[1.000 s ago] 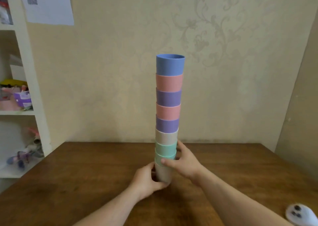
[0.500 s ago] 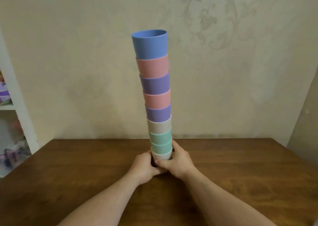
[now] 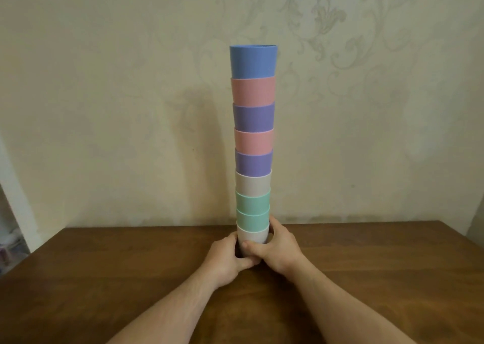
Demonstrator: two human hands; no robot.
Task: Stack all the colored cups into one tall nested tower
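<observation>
Item: nested cup tower (image 3: 253,144), nine cups, blue uppermost, on the wooden table (image 3: 366,259). Grip: the bottom white cup (image 3: 252,235) is clasped by the left hand (image 3: 227,261) and right hand (image 3: 279,249), thumbs overlapping in front. Change: the leftward lean seen half a second ago has been corrected; above the grip, the column is now held upright. No loose cups are seen; the task is judged essentially complete.

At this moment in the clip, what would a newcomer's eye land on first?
The tall tower of nested cups, upright at the middle of the wooden table, with a blue cup on top. Next, the left hand and right hand wrapped around the whitish bottom cup.
</observation>
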